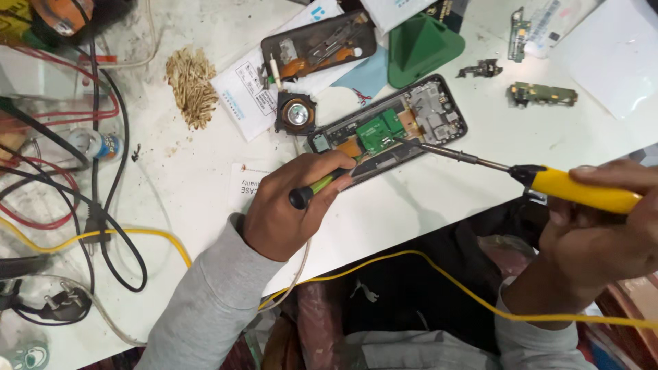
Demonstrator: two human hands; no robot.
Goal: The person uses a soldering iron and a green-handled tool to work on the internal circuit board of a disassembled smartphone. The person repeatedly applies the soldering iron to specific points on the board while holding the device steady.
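the left hand [291,209] is closed around a small tool with a green shaft and black end knob [312,190], its tip lying against the lower edge of the opened smartphone [391,130]. the right hand [603,233] is clamped around the yellow handle of a soldering iron [569,188], whose thin metal tip reaches in from the right to the green circuit board [379,130] inside the phone. the phone lies tilted on the white table [205,185], just above the left hand, back cover off and its innards showing. a yellow cord [439,270] runs from the iron's side across the person's lap. just left of the phone sits a small round speaker module [296,113]; above that lies a second phone shell [319,44] with tweezers in it, and beside it a green triangular pick [421,48]. loose small boards [541,94] lie at the upper right. a heap of pale wooden sticks [192,85] sits at upper left, near tangled black, red and yellow cables [103,226]
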